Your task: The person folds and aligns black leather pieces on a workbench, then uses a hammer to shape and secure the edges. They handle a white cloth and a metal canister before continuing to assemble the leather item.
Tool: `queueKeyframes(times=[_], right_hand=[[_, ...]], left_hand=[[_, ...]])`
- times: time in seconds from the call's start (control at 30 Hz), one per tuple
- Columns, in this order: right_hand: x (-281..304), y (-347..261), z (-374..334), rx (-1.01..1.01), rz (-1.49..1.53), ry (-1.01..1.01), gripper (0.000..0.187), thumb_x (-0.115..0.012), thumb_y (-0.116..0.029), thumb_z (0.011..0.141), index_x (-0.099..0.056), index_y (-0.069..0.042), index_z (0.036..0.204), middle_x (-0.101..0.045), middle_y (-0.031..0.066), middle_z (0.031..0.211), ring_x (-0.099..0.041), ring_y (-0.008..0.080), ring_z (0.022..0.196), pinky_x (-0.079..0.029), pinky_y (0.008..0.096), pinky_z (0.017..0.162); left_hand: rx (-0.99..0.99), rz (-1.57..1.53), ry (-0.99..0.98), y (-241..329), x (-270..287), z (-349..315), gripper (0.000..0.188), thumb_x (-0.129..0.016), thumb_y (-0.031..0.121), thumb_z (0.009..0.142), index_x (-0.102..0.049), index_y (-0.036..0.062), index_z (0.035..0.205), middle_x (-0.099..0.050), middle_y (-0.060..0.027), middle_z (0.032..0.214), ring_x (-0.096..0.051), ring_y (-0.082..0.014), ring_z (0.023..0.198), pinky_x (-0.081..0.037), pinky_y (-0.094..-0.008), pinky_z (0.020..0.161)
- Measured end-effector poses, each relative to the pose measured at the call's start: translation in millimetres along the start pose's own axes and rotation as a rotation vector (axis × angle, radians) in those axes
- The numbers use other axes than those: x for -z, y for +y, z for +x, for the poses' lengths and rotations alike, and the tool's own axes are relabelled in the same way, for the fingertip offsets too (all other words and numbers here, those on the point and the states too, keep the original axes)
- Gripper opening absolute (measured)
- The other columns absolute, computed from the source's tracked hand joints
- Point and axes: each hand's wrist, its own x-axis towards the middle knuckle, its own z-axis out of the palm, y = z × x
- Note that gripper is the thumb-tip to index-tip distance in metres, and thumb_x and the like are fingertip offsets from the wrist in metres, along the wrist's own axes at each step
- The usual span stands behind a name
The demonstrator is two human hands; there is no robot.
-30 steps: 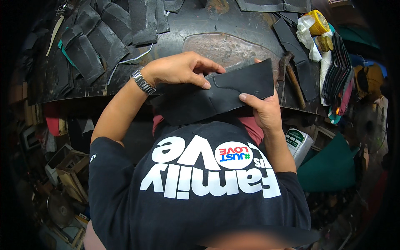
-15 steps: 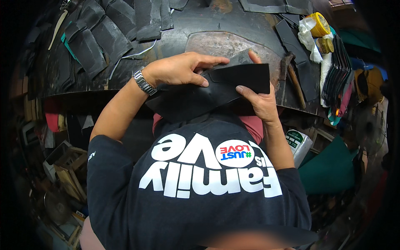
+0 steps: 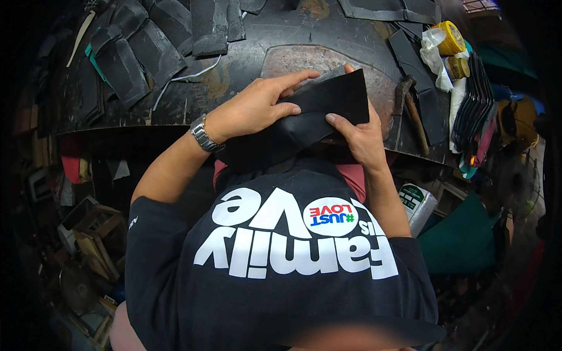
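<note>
Standing by, I see the left hand (image 3: 252, 108) and right hand (image 3: 366, 140) pinching a black, flexible, leather-like sheet (image 3: 331, 104) across the dark table's (image 3: 257, 35) near edge, thumbs uppermost, apparently to steady its bend.

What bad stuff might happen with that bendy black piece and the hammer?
The black piece is bent between the left hand and right hand, so it might get a crease where nobody wants one. The hammer lies with its handle end near the edge of the table, so a bump from the right arm might knock it off.
</note>
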Motion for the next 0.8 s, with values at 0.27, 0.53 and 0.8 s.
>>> queueKeyframes(times=[0.27, 0.53, 0.8], right_hand=[[5.4, -3.1, 10.0, 0.135, -0.332, -0.018, 0.095, -0.073, 0.007, 0.081, -0.024, -0.006, 0.162, -0.037, 0.0156, 0.162, -0.045, 0.0228, 0.142, -0.036, 0.0333, 0.116], [43.3, -9.9, 33.8, 0.015, -0.067, -0.139, 0.09, -0.071, 0.005, 0.083, -0.028, -0.008, 0.161, -0.031, 0.0115, 0.164, -0.041, 0.0217, 0.142, -0.035, 0.0337, 0.116], [30.6, 0.4, 38.8, 0.132, -0.308, -0.004, 0.09, -0.066, 0.013, 0.084, -0.029, -0.013, 0.161, -0.034, 0.0138, 0.163, -0.05, 0.0163, 0.13, -0.041, 0.031, 0.11]], left_hand=[[-0.149, -0.059, 0.056, -5.7, -5.8, 3.3, 0.043, -0.061, -0.001, 0.094, -0.063, 0.0102, 0.135, -0.072, -0.0182, 0.12, -0.072, -0.0247, 0.108, -0.054, -0.0334, 0.094], [-0.058, -0.064, 0.006, -8.4, -3.3, -1.3, 0.032, -0.061, 0.003, 0.095, -0.07, 0.0051, 0.126, -0.073, -0.0167, 0.118, -0.073, -0.0253, 0.107, -0.054, -0.0325, 0.094], [-0.084, 0.031, -0.011, -9.4, 0.8, -1.4, 0.033, -0.061, 0.008, 0.097, -0.067, 0.0046, 0.129, -0.072, -0.02, 0.119, -0.072, -0.0302, 0.106, -0.054, -0.0345, 0.094]])
